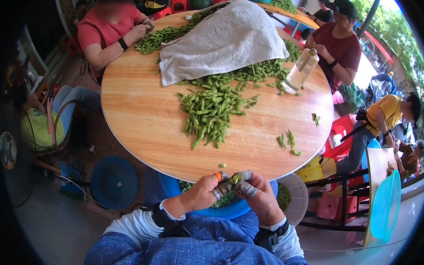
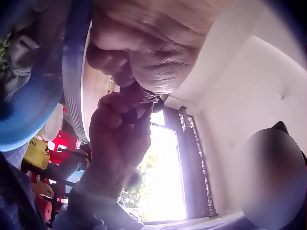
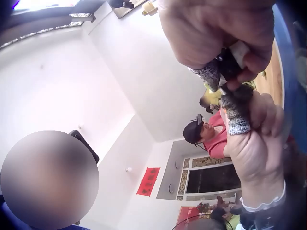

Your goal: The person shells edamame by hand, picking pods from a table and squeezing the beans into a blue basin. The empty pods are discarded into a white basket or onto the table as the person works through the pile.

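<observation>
Just beyond the table's near edge, my left hand (image 1: 201, 194) and right hand (image 1: 263, 201) meet fingertip to fingertip. Between them they pinch a green edamame pod (image 1: 235, 179), mostly covered by the fingers. Grey knitted covers wrap several fingertips, and an orange band shows on a left finger. In the left wrist view my left hand (image 2: 153, 43) is close up; in the right wrist view my right hand (image 3: 220, 33) is curled over the pinch. A loose heap of edamame pods (image 1: 211, 109) lies on the round wooden table (image 1: 141, 121). One shelled bean (image 1: 222, 165) sits near its edge.
Below my hands is a blue tub (image 1: 169, 186) holding green beans, beside a white basket (image 1: 299, 199) with pods. A towel (image 1: 227, 43) covers a larger pile; a clear bottle (image 1: 302, 73) stands right. Other people sit around the table.
</observation>
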Action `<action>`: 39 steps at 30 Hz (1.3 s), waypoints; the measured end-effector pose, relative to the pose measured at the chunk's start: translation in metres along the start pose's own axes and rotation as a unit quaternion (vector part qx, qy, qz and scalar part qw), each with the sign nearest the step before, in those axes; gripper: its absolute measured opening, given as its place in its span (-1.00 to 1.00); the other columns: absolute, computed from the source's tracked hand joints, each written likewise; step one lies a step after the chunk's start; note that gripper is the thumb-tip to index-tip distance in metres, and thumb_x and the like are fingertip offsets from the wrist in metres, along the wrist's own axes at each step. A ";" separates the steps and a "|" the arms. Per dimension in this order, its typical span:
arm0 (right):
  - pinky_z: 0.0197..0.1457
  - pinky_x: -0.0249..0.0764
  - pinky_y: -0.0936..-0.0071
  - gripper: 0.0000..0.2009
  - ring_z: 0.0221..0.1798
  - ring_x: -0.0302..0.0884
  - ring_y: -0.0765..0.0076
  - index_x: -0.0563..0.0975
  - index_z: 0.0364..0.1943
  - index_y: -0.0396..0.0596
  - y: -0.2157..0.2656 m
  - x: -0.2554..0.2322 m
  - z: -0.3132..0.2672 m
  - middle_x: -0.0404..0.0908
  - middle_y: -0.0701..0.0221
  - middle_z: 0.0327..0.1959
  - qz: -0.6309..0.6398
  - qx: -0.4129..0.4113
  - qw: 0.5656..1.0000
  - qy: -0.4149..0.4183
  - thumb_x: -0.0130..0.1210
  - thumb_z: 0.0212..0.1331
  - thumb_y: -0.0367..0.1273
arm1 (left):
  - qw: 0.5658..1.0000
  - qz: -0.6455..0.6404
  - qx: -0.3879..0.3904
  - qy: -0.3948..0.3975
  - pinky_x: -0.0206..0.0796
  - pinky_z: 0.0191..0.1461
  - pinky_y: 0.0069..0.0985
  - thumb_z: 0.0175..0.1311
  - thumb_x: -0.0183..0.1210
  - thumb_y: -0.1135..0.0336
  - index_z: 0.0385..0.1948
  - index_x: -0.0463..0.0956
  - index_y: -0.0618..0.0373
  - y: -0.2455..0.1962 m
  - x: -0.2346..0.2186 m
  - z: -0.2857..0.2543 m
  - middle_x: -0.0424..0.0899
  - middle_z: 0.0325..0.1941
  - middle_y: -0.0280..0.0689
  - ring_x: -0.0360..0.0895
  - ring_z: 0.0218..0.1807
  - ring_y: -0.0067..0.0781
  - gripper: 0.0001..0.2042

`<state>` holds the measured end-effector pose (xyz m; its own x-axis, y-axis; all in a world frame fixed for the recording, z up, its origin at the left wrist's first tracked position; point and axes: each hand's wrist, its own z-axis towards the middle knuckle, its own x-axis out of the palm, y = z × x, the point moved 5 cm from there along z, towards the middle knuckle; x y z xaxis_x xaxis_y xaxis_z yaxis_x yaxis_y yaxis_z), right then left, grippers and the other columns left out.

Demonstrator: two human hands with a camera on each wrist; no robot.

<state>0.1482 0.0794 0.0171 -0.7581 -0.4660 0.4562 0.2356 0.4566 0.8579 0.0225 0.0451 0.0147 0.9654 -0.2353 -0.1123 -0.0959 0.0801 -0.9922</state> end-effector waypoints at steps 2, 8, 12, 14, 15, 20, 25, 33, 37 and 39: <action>-0.41 0.18 0.72 -0.76 -0.46 0.29 0.63 0.43 -0.28 -0.23 0.000 0.002 0.001 0.46 0.45 -0.45 -0.021 0.001 1.000 -0.004 0.08 -0.01 -0.36 | 1.000 0.013 0.003 -0.001 0.24 -0.24 -0.60 0.16 0.00 0.34 -0.27 0.39 0.22 0.001 -0.001 0.000 0.49 -0.42 -0.31 0.39 -0.34 -0.57 -0.82; -0.42 0.14 0.79 -0.86 -0.45 0.26 0.76 0.47 -0.30 -0.15 -0.007 -0.001 0.003 0.47 0.59 -0.42 0.022 -0.007 1.000 0.015 0.05 0.02 -0.45 | 0.963 0.255 0.074 -0.039 0.29 -0.38 -0.35 -0.07 0.04 0.42 -0.26 0.39 0.24 0.003 -0.006 -0.001 0.51 -0.48 -0.05 0.47 -0.44 -0.07 -0.73; -0.42 0.15 0.78 -0.86 -0.46 0.27 0.76 0.47 -0.30 -0.15 -0.010 -0.002 0.004 0.48 0.59 -0.43 -0.002 -0.020 1.000 0.009 0.05 0.03 -0.44 | 0.952 0.287 0.098 -0.045 0.29 -0.40 -0.30 -0.12 0.04 0.43 -0.28 0.40 0.24 0.001 -0.007 -0.003 0.51 -0.49 -0.04 0.46 -0.43 0.00 -0.72; -0.43 0.15 0.78 -0.86 -0.46 0.27 0.76 0.47 -0.30 -0.15 -0.011 -0.001 0.006 0.48 0.59 -0.43 -0.006 -0.019 1.000 0.003 0.05 0.03 -0.44 | 0.961 0.253 0.103 -0.052 0.29 -0.38 -0.31 -0.10 0.04 0.43 -0.28 0.40 0.25 0.000 -0.007 -0.003 0.51 -0.49 -0.04 0.46 -0.42 -0.01 -0.73; -0.40 0.19 0.76 -0.85 -0.45 0.29 0.74 0.47 -0.30 -0.16 -0.012 -0.002 0.007 0.49 0.57 -0.42 0.004 -0.020 1.000 0.012 0.06 0.02 -0.44 | 0.967 0.227 0.101 -0.055 0.29 -0.37 -0.31 -0.08 0.03 0.43 -0.29 0.41 0.25 0.001 -0.007 -0.003 0.51 -0.49 -0.04 0.46 -0.41 -0.01 -0.75; -0.23 0.33 0.69 -0.83 -0.33 0.41 0.64 0.46 -0.28 -0.20 -0.008 0.004 0.008 0.53 0.47 -0.35 0.016 -0.052 0.998 0.031 0.07 0.01 -0.47 | 0.987 0.076 0.100 -0.102 0.28 -0.35 -0.41 0.06 -0.02 0.39 -0.32 0.40 0.26 0.001 -0.005 -0.001 0.49 -0.52 -0.05 0.47 -0.41 -0.08 -0.82; -0.14 0.34 0.63 -0.81 -0.27 0.43 0.60 0.45 -0.25 -0.21 -0.013 0.002 0.013 0.53 0.45 -0.33 -0.001 -0.087 0.995 0.054 0.07 0.01 -0.48 | 0.994 0.006 0.037 -0.104 0.26 -0.36 -0.47 0.10 -0.02 0.36 -0.36 0.39 0.27 0.021 -0.004 -0.006 0.49 -0.54 -0.10 0.46 -0.45 -0.19 -0.83; -0.26 0.25 0.72 -0.77 -0.33 0.35 0.65 0.45 -0.24 -0.22 0.002 0.005 0.004 0.49 0.49 -0.37 -0.016 -0.039 0.998 0.054 0.03 0.06 -0.35 | 0.987 0.126 0.084 -0.048 0.27 -0.38 -0.36 0.07 -0.01 0.35 -0.34 0.39 0.24 -0.007 -0.012 -0.001 0.49 -0.52 -0.04 0.45 -0.42 -0.01 -0.82; -0.35 0.18 0.71 -0.67 -0.43 0.28 0.62 0.44 -0.26 -0.26 0.005 0.005 0.002 0.46 0.46 -0.43 -0.047 -0.032 0.998 0.030 0.06 0.03 -0.24 | 0.975 0.193 0.099 -0.042 0.28 -0.37 -0.33 -0.05 0.02 0.39 -0.33 0.40 0.24 -0.010 -0.013 0.000 0.49 -0.52 -0.02 0.46 -0.41 0.00 -0.79; -0.35 0.19 0.71 -0.68 -0.43 0.29 0.63 0.44 -0.25 -0.25 0.006 0.005 0.000 0.46 0.47 -0.42 -0.049 -0.025 0.998 0.024 0.05 0.04 -0.24 | 0.969 0.216 0.110 -0.037 0.28 -0.36 -0.31 -0.12 0.04 0.40 -0.33 0.40 0.24 -0.005 -0.013 -0.001 0.49 -0.51 -0.02 0.45 -0.41 0.00 -0.75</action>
<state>0.1458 0.0799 0.0245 -0.7497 -0.5428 0.3786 0.1927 0.3682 0.9095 0.0105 0.0472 0.0208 0.8625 -0.0643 -0.5020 -0.4484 0.3628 -0.8169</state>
